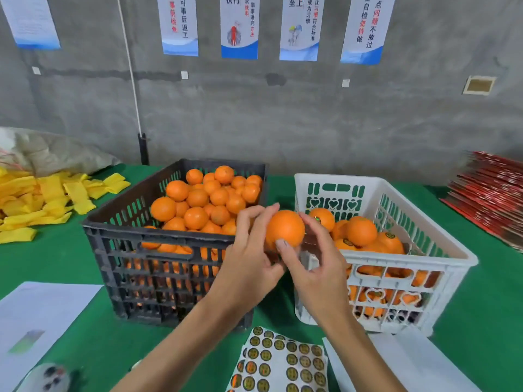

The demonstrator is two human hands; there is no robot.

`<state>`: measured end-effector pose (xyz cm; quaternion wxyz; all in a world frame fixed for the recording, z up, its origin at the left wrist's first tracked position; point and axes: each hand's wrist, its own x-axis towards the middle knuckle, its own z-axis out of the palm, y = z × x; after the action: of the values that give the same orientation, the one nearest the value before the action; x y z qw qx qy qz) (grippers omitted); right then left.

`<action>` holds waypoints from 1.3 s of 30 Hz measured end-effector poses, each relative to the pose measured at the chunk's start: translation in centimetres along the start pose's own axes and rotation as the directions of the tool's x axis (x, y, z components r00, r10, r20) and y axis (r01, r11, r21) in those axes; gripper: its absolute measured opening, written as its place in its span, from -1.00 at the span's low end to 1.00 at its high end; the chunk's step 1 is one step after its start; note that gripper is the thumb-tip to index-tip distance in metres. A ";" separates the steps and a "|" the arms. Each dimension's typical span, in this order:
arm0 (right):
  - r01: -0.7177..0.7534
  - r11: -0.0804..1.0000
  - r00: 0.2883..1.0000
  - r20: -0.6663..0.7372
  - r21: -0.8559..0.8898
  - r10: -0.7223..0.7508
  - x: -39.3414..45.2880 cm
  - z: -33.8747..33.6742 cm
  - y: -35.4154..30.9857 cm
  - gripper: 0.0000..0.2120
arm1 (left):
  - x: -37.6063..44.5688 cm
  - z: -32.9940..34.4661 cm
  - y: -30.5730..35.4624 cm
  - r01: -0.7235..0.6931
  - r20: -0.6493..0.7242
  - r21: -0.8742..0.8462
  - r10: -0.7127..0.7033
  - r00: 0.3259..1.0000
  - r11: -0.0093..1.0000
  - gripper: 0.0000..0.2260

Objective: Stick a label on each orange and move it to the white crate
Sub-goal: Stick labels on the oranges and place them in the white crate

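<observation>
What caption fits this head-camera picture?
Both hands hold an orange between the black crate and white crate.

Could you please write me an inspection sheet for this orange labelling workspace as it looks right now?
Surface: table under green cloth.
Job's things: black crate heaped with oranges; white crate partly filled with labelled oranges; label sheet at the near edge; one orange held between the crates.
Clutter: yellow pouches, red stack, white paper.
Hands: left hand and right hand both grip the orange.
Cables: white cord down the wall.
Surroundings: grey wall, posters.
</observation>
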<state>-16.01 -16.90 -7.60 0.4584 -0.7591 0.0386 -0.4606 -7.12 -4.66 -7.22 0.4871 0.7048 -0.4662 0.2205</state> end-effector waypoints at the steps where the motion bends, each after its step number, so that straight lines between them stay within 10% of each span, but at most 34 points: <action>1: -0.026 0.999 1.000 -0.002 -0.020 0.026 -1.5 -0.6 0.8 -0.44 | -1.5 0.7 0.0 0.033 0.053 0.037 -0.035 0.998 0.999 -0.36; 10: -0.280 0.937 0.906 0.266 -0.209 0.330 -10.7 -2.4 9.0 -0.60 | -12.7 6.0 -5.1 0.344 0.299 0.081 -0.352 0.887 0.936 -0.39; 18: 0.053 0.826 0.745 0.573 -0.561 0.341 -13.5 -3.1 12.9 -0.43 | -16.9 6.7 -6.3 0.591 0.244 -0.219 -0.543 0.804 0.776 -0.44; 39: 0.323 0.781 0.721 0.673 -0.535 0.164 -12.8 -3.2 11.8 -0.63 | -18.2 6.6 -6.7 0.670 0.277 -0.348 -0.611 0.742 0.656 -0.47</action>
<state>-21.40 -19.66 -24.30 0.1421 -0.9815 -0.0201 -0.1266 -10.73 -1.91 -27.21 0.6419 0.7128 -0.2552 -0.1213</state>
